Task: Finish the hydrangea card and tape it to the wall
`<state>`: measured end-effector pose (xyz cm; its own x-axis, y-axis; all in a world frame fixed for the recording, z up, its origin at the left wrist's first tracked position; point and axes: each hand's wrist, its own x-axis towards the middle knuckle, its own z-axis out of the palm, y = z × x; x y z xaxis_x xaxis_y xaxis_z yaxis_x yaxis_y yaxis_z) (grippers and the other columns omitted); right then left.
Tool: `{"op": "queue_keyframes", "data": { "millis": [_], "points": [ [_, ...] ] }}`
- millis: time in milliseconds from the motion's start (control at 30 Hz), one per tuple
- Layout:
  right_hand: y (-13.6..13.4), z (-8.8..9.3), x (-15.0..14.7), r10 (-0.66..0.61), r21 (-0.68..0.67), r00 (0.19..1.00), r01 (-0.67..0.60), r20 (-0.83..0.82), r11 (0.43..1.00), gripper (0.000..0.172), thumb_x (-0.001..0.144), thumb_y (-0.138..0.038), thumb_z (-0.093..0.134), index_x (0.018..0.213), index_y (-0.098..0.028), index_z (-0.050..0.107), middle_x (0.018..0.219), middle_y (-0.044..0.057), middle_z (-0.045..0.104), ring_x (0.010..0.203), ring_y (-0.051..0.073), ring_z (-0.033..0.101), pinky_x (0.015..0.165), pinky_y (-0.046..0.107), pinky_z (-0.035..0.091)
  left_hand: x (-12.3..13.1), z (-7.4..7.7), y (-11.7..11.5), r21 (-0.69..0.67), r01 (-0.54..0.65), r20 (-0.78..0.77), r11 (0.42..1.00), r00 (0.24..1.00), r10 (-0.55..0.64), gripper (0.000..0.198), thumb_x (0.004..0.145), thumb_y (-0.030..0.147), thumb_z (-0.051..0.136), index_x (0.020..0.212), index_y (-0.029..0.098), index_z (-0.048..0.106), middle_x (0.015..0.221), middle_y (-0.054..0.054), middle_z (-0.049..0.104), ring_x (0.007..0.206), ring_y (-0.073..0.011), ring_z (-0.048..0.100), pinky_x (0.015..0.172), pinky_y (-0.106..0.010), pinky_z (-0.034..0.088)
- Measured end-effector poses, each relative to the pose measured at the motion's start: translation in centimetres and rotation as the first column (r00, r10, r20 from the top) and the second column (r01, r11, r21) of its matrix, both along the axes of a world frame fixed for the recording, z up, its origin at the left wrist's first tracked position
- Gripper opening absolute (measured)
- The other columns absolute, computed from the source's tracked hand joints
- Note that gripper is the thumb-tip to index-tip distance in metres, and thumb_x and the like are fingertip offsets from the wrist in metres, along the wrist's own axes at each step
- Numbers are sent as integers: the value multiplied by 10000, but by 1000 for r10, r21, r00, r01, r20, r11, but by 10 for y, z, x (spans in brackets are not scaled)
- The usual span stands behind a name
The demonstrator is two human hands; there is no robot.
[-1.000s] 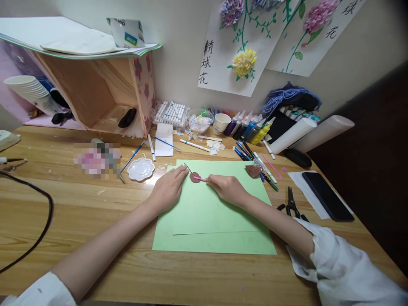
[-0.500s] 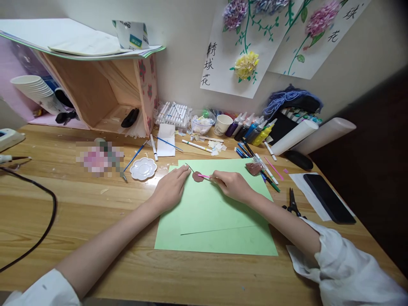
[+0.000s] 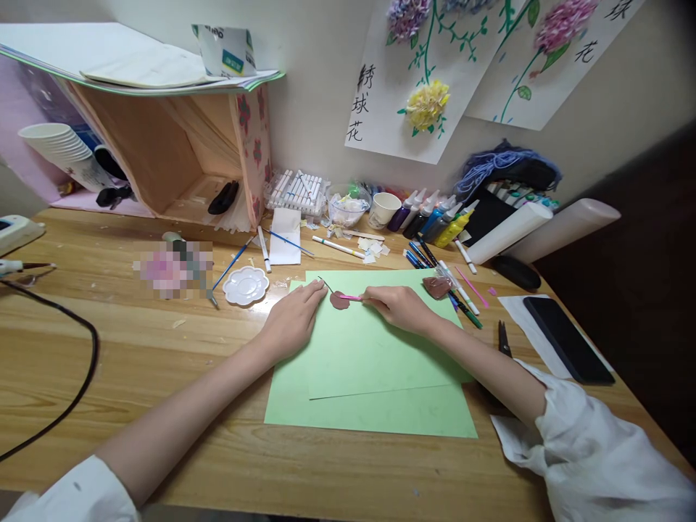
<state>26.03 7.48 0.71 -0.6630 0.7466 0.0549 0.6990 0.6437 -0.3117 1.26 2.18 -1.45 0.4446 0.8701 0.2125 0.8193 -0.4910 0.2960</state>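
A flat, roundish brown piece of clay [image 3: 340, 300] lies on the upper green paper sheet [image 3: 375, 355]. My right hand [image 3: 402, 307] grips a slim pink stick tool [image 3: 351, 297], whose tip touches the clay. At the left edge of the sheet, my left hand [image 3: 291, 319] lies flat with its fingers stretched out, close beside the clay. A short, thin dark line [image 3: 325, 284] runs from near its fingertips to the clay; whether it is drawn or a separate piece, I cannot tell. A wrapped brown lump [image 3: 436, 287] sits at the paper's upper right corner.
Markers [image 3: 462, 286], black scissors [image 3: 504, 338] and a dark phone [image 3: 568, 339] lie to the right. A white flower-shaped palette [image 3: 246, 286] and brushes [image 3: 233, 261] are on the left. Paint bottles [image 3: 435, 217], a paper cup [image 3: 383, 210] and a marker box [image 3: 296, 194] line the wall.
The view has shifted slightly. The pink tool now lies flatter across the top of the clay, held by my right hand. My left hand stays in place.
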Motion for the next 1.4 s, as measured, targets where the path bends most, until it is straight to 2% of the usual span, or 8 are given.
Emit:
{"op": "queue_keyframes", "data": {
  "millis": [200, 367, 533, 733, 933, 1167, 1300, 1400],
  "points": [
    [5, -2, -1, -8, -47, 994, 3, -112, 999, 182, 917, -288, 424, 878, -205, 582, 770, 39, 664, 655, 152, 574, 585, 224, 331, 0, -3, 1, -5, -2, 22, 1000, 1000, 2, 400, 906, 133, 349, 1291, 157, 453, 1385, -99, 470, 1267, -214, 444, 1062, -408, 377],
    [5, 1, -3, 12, -77, 1000, -14, -21, 997, 164, 902, -286, 449, 843, -216, 585, 685, 16, 636, 580, 144, 529, 549, 222, 298, -1, -2, 1, -3, -2, 17, 1000, 1000, 2, 400, 901, 128, 354, 1285, 156, 461, 1385, -98, 470, 1264, -215, 446, 1064, -407, 377],
    [3, 3, -10, -20, -40, 997, 17, -79, 999, 186, 917, -292, 415, 872, -205, 573, 740, 35, 649, 627, 147, 550, 565, 222, 304, -1, -3, 1, -12, -7, 11, 1000, 1000, 7, 406, 901, 136, 357, 1295, 159, 452, 1392, -101, 463, 1268, -218, 443, 1065, -415, 375],
    [-8, 2, -9, -48, -31, 997, 50, 60, 998, 182, 902, -257, 411, 839, -219, 577, 680, 22, 638, 581, 153, 537, 531, 229, 267, 0, -2, 0, -3, 0, 6, 1000, 1000, 0, 411, 902, 125, 343, 1297, 167, 446, 1393, -87, 462, 1279, -211, 430, 1076, -405, 361],
    [-16, 3, -13, -137, -4, 990, 137, -30, 991, 204, 927, -309, 390, 861, -212, 558, 712, 29, 655, 589, 154, 553, 546, 232, 280, 0, -2, 0, -7, 2, 15, 1000, 1000, -2, 416, 894, 121, 354, 1296, 169, 449, 1393, -91, 462, 1280, -214, 429, 1073, -409, 363],
    [-22, 2, -13, -127, -6, 988, 128, 85, 992, 193, 923, -282, 385, 847, -216, 549, 688, 25, 655, 571, 161, 557, 536, 236, 267, 1, -1, 0, -16, -3, -5, 1000, 1000, 3, 410, 901, 119, 343, 1297, 159, 444, 1400, -85, 455, 1282, -209, 425, 1071, -400, 365],
    [-26, 2, -9, -173, -10, 985, 173, 4, 985, 191, 929, -305, 382, 873, -208, 537, 667, 19, 637, 544, 154, 534, 534, 235, 276, 0, -2, 0, -17, -4, -8, 1000, 1000, 4, 404, 902, 126, 348, 1293, 151, 450, 1404, -89, 450, 1282, -214, 427, 1078, -400, 355],
    [-26, 1, -8, -144, 21, 990, 144, 3, 989, 212, 936, -307, 370, 862, -205, 540, 692, 28, 648, 560, 152, 541, 534, 237, 265, 0, -2, 1, -17, -5, 1, 1000, 1000, 5, 407, 901, 127, 348, 1293, 151, 452, 1403, -97, 451, 1287, -218, 422, 1078, -407, 356]
  ]
}}
